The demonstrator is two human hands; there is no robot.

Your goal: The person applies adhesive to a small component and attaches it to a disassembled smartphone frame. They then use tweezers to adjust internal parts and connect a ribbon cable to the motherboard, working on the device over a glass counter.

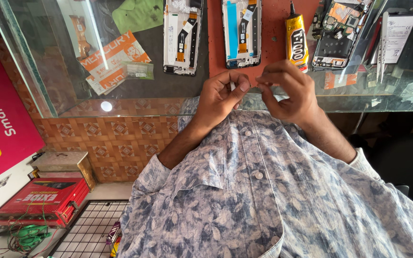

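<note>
My left hand (221,98) and my right hand (288,91) meet at the near edge of a glass counter (120,95). Their fingertips pinch together over something very small. A small white piece (232,86) shows between my left thumb and fingers; what it is I cannot tell. My right fingertips close on a thin bit next to it, too small to make out. Just beyond my hands lie two opened phone screen frames (182,36) (241,31), a yellow glue tube (296,40) and an opened phone with a bare circuit board (338,33).
An orange mat (273,28) lies under the parts. A white battery and tweezers (383,40) sit at the far right, orange printed packets (115,59) at the left. Below the counter stand a red box (44,200) with green wires and a wire grid (89,229).
</note>
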